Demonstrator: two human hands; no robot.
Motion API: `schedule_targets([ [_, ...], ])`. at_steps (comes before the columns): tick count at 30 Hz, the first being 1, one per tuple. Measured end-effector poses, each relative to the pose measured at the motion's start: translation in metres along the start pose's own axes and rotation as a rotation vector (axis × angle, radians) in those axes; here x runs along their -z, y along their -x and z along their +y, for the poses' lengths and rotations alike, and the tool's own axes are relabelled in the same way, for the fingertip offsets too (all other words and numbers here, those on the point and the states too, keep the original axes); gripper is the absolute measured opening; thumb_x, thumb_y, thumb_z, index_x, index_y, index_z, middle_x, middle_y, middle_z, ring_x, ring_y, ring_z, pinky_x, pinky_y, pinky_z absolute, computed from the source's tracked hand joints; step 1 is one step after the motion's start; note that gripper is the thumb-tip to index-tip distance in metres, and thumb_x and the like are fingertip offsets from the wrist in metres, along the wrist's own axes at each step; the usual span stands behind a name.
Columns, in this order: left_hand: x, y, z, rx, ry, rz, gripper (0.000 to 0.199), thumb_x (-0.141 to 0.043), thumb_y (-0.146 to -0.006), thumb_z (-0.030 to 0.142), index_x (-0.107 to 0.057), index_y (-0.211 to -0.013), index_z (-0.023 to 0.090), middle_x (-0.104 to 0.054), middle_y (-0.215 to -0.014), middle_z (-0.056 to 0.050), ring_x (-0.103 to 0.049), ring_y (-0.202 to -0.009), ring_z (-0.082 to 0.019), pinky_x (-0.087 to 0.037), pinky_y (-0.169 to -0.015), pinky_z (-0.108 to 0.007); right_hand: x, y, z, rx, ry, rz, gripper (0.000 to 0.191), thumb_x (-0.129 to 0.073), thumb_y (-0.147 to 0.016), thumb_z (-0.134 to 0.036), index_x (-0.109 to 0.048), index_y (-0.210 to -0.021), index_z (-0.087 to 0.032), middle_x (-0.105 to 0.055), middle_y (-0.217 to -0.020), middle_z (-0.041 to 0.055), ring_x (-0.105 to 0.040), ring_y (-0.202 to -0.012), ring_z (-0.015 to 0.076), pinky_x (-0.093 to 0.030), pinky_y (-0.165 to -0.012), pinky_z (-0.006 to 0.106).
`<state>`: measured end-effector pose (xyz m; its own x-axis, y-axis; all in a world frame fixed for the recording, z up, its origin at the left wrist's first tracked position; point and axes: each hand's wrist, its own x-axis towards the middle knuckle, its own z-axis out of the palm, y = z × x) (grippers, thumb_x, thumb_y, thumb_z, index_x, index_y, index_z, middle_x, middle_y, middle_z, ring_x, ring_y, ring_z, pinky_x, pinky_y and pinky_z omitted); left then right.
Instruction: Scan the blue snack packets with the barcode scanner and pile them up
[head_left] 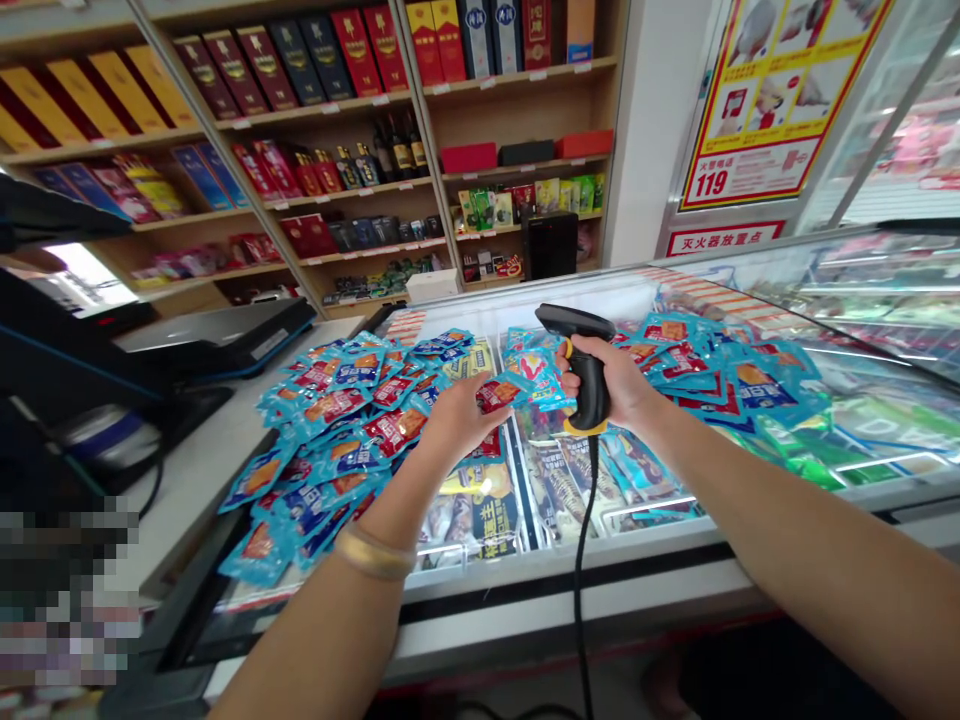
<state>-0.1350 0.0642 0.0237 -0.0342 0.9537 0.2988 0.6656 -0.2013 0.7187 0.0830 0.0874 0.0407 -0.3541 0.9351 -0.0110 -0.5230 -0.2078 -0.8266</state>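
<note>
My right hand (622, 375) is wrapped round the handle of a black and yellow barcode scanner (591, 385), its head tilted to the left and its cable hanging down. Between the fingers of my left hand (454, 420) is a small blue and red snack packet (497, 394), just left of the scanner. A large heap of similar snack packets (352, 400) spreads over the glass lid to the left. Another pile of packets (697, 370) lies to the right, beyond my right hand. Part of the held packet is hidden by my fingers.
Under the packets is a glass-topped freezer (480, 572) with packaged goods inside. A flat scale (225, 335) and dark counter equipment stand at the left. Shelves (322, 105) of boxes and bottles line the back wall. The scanner cable (581, 560) runs down over the freezer's front edge.
</note>
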Motion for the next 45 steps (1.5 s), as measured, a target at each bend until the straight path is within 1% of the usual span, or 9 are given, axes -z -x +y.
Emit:
schedule_targets([
  [4, -0.001, -0.003, -0.001, 0.035, 0.146, 0.076, 0.047, -0.086, -0.056, 0.039, -0.072, -0.097, 0.022, -0.069, -0.109, -0.011, -0.058, -0.113, -0.036, -0.037, -0.107, -0.047, -0.001, 0.003, -0.001, -0.005, 0.016, -0.016, 0.024, -0.070, -0.072, -0.037, -0.055, -0.077, -0.018, -0.052, -0.065, -0.0017, -0.043, -0.048, 0.0076, -0.039, -0.043, 0.021],
  [6, -0.001, -0.005, 0.000, 0.070, 0.334, 0.124, 0.042, -0.079, -0.066, 0.048, -0.071, -0.097, 0.020, -0.070, -0.107, -0.010, -0.061, -0.110, -0.033, -0.040, -0.104, -0.046, -0.001, 0.004, -0.001, -0.013, 0.029, -0.037, 0.023, -0.069, -0.072, -0.036, -0.055, -0.076, -0.018, -0.053, -0.065, -0.0013, -0.043, -0.048, 0.0078, -0.039, -0.043, 0.021],
  [9, 0.001, -0.005, 0.008, 0.184, 0.736, 0.127, 0.045, -0.055, -0.085, 0.058, -0.067, -0.099, 0.016, -0.071, -0.098, -0.010, -0.067, -0.096, -0.028, -0.052, -0.091, -0.044, -0.001, 0.006, -0.001, -0.068, 0.057, -0.107, 0.023, -0.068, -0.073, -0.038, -0.056, -0.076, -0.018, -0.053, -0.063, -0.0008, -0.043, -0.047, 0.0088, -0.038, -0.042, 0.022],
  [11, 0.003, -0.004, 0.014, 0.276, 0.936, 0.127, 0.047, -0.044, -0.092, 0.056, -0.064, -0.102, 0.015, -0.072, -0.092, -0.011, -0.069, -0.091, -0.025, -0.055, -0.086, -0.043, -0.002, 0.007, 0.000, -0.111, 0.061, -0.153, 0.024, -0.068, -0.073, -0.038, -0.056, -0.077, -0.019, -0.052, -0.063, -0.0011, -0.042, -0.046, 0.0089, -0.038, -0.041, 0.022],
  [14, 0.006, -0.004, 0.021, 0.349, 1.057, 0.150, 0.046, -0.035, -0.097, 0.049, -0.063, -0.104, 0.013, -0.073, -0.088, -0.010, -0.070, -0.089, -0.021, -0.055, -0.088, -0.041, -0.006, 0.010, 0.000, -0.131, 0.070, -0.187, 0.025, -0.070, -0.070, -0.037, -0.056, -0.077, -0.017, -0.053, -0.065, -0.0012, -0.042, -0.046, 0.0080, -0.038, -0.042, 0.022],
  [32, 0.000, -0.003, 0.015, 0.235, 0.901, 0.144, 0.043, -0.052, -0.088, 0.055, -0.066, -0.088, 0.014, -0.073, -0.087, -0.011, -0.067, -0.103, -0.028, -0.056, -0.088, -0.043, -0.008, 0.012, 0.001, -0.150, 0.127, -0.245, 0.026, -0.071, -0.069, -0.036, -0.057, -0.075, -0.015, -0.053, -0.066, -0.0011, -0.042, -0.045, 0.0070, -0.040, -0.044, 0.022],
  [38, -0.002, -0.003, 0.009, 0.155, 0.840, 0.147, 0.047, -0.056, -0.083, 0.062, -0.065, -0.087, 0.016, -0.071, -0.089, -0.009, -0.068, -0.098, -0.027, -0.058, -0.082, -0.040, -0.008, 0.011, 0.001, -0.132, 0.110, -0.238, 0.025, -0.070, -0.070, -0.036, -0.057, -0.077, -0.016, -0.054, -0.066, -0.0008, -0.043, -0.046, 0.0070, -0.039, -0.044, 0.021],
  [40, -0.005, -0.005, 0.008, 0.113, 0.781, 0.152, 0.047, -0.058, -0.081, 0.061, -0.065, -0.092, 0.016, -0.069, -0.093, -0.008, -0.068, -0.094, -0.026, -0.058, -0.078, -0.037, -0.006, 0.009, -0.002, -0.112, 0.091, -0.229, 0.024, -0.068, -0.072, -0.036, -0.056, -0.078, -0.016, -0.053, -0.067, -0.0007, -0.042, -0.046, 0.0071, -0.039, -0.043, 0.022],
  [45, -0.022, -0.019, 0.023, 0.035, 0.543, 0.069, 0.048, -0.058, -0.086, 0.050, -0.058, -0.122, 0.018, -0.065, -0.104, -0.008, -0.067, -0.085, -0.019, -0.056, -0.074, -0.031, 0.011, 0.010, -0.026, 0.033, 0.030, -0.130, 0.021, -0.066, -0.073, -0.034, -0.057, -0.079, -0.016, -0.052, -0.066, -0.0008, -0.041, -0.046, 0.0071, -0.037, -0.043, 0.021],
])
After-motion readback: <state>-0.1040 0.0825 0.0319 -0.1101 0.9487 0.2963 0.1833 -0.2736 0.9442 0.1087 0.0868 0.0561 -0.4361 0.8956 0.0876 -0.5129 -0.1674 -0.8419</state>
